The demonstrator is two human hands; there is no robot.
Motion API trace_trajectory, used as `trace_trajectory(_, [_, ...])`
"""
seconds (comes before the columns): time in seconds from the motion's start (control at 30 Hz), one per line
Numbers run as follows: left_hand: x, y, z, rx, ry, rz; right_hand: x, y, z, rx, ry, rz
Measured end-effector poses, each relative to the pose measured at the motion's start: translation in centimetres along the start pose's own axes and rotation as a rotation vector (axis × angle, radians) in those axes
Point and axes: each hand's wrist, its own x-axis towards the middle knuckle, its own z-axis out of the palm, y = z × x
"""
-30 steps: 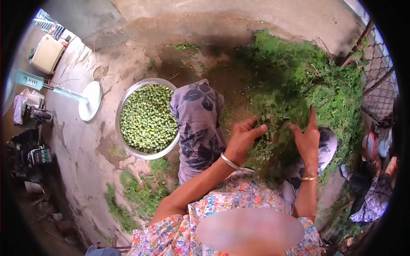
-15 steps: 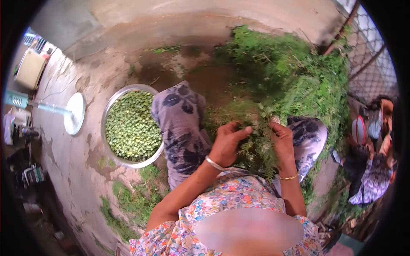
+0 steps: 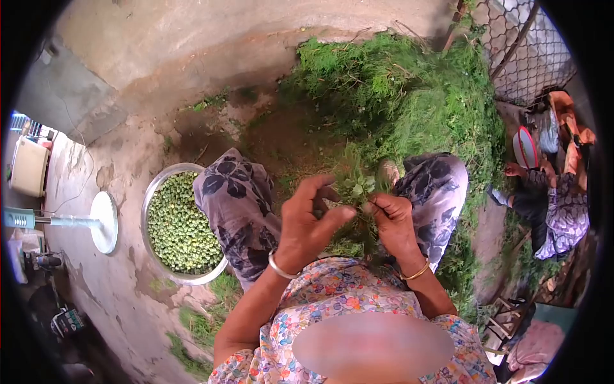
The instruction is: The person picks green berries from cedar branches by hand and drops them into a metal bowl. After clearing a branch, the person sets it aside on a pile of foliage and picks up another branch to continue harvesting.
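My right hand (image 3: 393, 225), with a gold bangle at the wrist, pinches a leafy green sprig (image 3: 359, 189) between thumb and fingertips. The sprig's feathery lower part hangs down in front of my blouse, partly hidden by the hand. Just left of it, my left hand (image 3: 312, 224), wearing a silver bangle, is open, its thumb stretched toward the sprig and its fingers curved; I see nothing between them. Beyond my hands, a large heap of cut greenery (image 3: 409, 96) lies on the ground. To the left of my knee is a metal basin (image 3: 148, 246) full of small round green fruits (image 3: 182, 224).
A white standing fan base (image 3: 103, 223) stands left of the basin. Loose greenery (image 3: 198, 326) is scattered below it. At far right another person (image 3: 556, 208) sits by a red-rimmed container (image 3: 526, 147). A wall (image 3: 211, 45) and wire fence (image 3: 534, 57) bound the back.
My left hand has drawn back from the sprig and its fingers have spread. My right hand still holds the sprig. The whole view has shifted, placing the basin lower and further left.
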Motion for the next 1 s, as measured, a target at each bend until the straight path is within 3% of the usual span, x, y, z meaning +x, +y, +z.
trace_trajectory(0.13, [0.4, -0.5, 1.9, -0.033, -0.042, -0.008, -0.6, -0.4, 0.0, 0.169, -0.009, 0.037])
trace_trajectory(0.23, [0.6, -0.4, 2.2, 0.131, -0.089, -0.001, -1.2, 1.3, 0.1, 0.154, -0.054, 0.036])
trace_trajectory(0.3, [0.4, -1.3, 2.9, -0.149, 0.026, -0.094, -1.3, 1.5, 0.1, 0.002, -0.097, 0.102])
trace_trajectory(0.4, [0.3, -1.9, 2.3, 0.047, 0.09, 0.013, -1.3, 0.6, 0.7, -0.073, -0.025, -0.026])
trace_trajectory(0.5, [0.6, -1.4, 1.4, -0.006, 0.036, -0.09, -1.4, 0.6, 0.5, -0.039, -0.075, -0.029])
trace_trajectory(0.6, [1.1, -1.7, 0.3, -0.022, 0.103, -0.054, -1.2, -1.1, 0.2, -0.089, -0.127, 0.064])
trace_trajectory(0.67, [2.4, -1.2, -3.2, -0.384, 0.274, -0.254, -1.5, -0.4, -0.6, 0.015, -0.111, 0.081])
trace_trajectory(0.7, [3.0, -1.4, -5.1, -0.386, 0.274, -0.254, -1.5, -0.1, -0.9, 0.116, -0.095, 0.097])
trace_trajectory(0.77, [3.6, -2.1, -7.8, -0.929, 0.187, -0.212, -1.5, 0.4, -0.9, 0.161, -0.06, 0.107])
trace_trajectory(0.9, [2.2, -0.9, -5.1, -1.18, 0.001, -0.404, -1.4, 0.3, -0.6, 0.257, -0.065, 0.152])
trace_trajectory(1.0, [0.4, -0.6, -2.3, -1.07, -0.056, -0.457, -1.5, 0.0, -0.8, 0.257, -0.089, 0.17])
